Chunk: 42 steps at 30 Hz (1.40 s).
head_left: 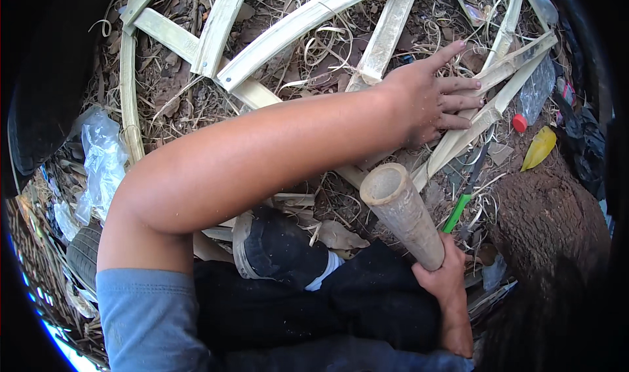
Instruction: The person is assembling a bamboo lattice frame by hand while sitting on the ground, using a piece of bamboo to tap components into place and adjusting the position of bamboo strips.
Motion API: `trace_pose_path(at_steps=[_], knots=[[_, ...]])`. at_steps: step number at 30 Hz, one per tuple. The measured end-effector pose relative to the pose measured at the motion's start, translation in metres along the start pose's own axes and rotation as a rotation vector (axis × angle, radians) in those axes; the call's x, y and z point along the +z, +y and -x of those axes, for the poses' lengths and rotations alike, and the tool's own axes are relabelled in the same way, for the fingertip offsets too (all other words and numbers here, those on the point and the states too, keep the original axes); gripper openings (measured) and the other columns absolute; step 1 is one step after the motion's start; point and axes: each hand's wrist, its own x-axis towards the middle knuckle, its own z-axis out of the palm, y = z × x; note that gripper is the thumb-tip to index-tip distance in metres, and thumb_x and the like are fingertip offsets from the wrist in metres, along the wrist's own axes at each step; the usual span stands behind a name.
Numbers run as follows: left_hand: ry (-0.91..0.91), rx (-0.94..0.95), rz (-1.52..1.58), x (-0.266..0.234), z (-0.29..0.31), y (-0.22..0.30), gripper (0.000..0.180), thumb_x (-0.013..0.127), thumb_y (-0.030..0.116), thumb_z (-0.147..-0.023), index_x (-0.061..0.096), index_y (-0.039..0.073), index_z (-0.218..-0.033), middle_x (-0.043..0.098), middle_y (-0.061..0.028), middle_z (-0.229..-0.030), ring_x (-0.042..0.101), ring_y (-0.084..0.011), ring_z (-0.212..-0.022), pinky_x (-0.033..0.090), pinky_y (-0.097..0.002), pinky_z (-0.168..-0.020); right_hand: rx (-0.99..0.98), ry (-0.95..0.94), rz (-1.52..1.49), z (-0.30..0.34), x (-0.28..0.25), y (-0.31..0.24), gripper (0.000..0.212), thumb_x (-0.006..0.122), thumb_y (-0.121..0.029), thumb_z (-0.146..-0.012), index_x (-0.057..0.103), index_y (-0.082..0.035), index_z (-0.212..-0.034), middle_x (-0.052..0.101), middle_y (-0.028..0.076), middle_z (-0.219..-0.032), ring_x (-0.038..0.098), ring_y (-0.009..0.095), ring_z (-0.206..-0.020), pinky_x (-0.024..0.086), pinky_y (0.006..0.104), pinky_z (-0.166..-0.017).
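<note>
My left arm reaches across to the right. My left hand lies palm down with fingers spread, resting over the split bamboo strips at the right; whether it presses on them is hidden. Below it, my right hand is wrapped round the lower end of a thick hollow bamboo tube. The tube tilts up and to the left, its open end toward me. Close beyond my right hand, a knife with a green handle lies on the ground, its dark blade pointing away under the strips.
Long pale bamboo strips, some nailed together, cross the leaf-littered ground ahead. A brown trunk or stump rises at the right, near a clear plastic bottle with a red cap and a yellow leaf. Plastic wrap lies left; my dark shoe is below.
</note>
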Motion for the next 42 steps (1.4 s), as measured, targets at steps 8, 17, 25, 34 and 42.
trace_pose_path(at_steps=[8,17,25,34,42], knots=[[-0.139,0.057,-0.119,-0.002,-0.004,-0.001,0.054,0.028,0.057,-0.102,0.025,0.042,-0.154,0.016,0.0129,-0.165,0.005,-0.0088,-0.153,-0.015,-0.0624,-0.119,0.020,-0.019,-0.024,0.001,0.005,0.006,0.053,0.074,-0.010,-0.062,0.058,0.001,-0.111,0.068,0.023,-0.087,0.070,0.042,-0.080,0.056,0.0435,-0.072],[-0.162,0.117,-0.067,0.001,-0.010,-0.008,0.055,0.027,0.055,-0.104,0.023,0.039,-0.156,0.011,0.0092,-0.167,0.000,-0.0130,-0.154,-0.017,-0.0623,-0.118,0.019,0.047,-0.063,0.003,0.005,-0.021,0.054,0.067,-0.007,-0.061,0.058,0.003,-0.113,0.069,0.019,-0.088,0.072,0.034,-0.081,0.055,0.0400,-0.075],[-0.211,0.127,-0.032,0.007,-0.013,-0.007,0.060,0.031,0.056,-0.102,0.017,0.037,-0.157,0.006,0.0079,-0.167,-0.006,-0.0135,-0.154,-0.019,-0.0648,-0.116,0.172,-0.091,0.109,0.002,-0.001,-0.030,0.055,0.069,-0.009,-0.062,0.058,-0.002,-0.115,0.068,0.020,-0.088,0.069,0.041,-0.081,0.054,0.0445,-0.075],[-0.212,0.139,0.003,0.001,-0.017,-0.009,0.061,0.032,0.055,-0.102,0.017,0.038,-0.158,0.007,0.0071,-0.168,-0.005,-0.0137,-0.154,-0.019,-0.0626,-0.117,0.024,0.100,-0.095,0.014,-0.008,-0.025,0.059,0.078,-0.013,-0.061,0.057,0.001,-0.114,0.068,0.024,-0.088,0.070,0.041,-0.083,0.056,0.0453,-0.074],[-0.171,0.119,-0.019,0.008,-0.011,-0.006,0.061,0.031,0.054,-0.102,0.014,0.037,-0.158,0.007,0.0063,-0.168,-0.002,-0.0141,-0.154,-0.017,-0.0643,-0.117,0.265,-0.162,0.071,0.006,-0.006,-0.028,0.067,0.082,-0.018,-0.065,0.056,0.001,-0.124,0.070,0.023,-0.094,0.071,0.041,-0.085,0.057,0.0437,-0.076]])
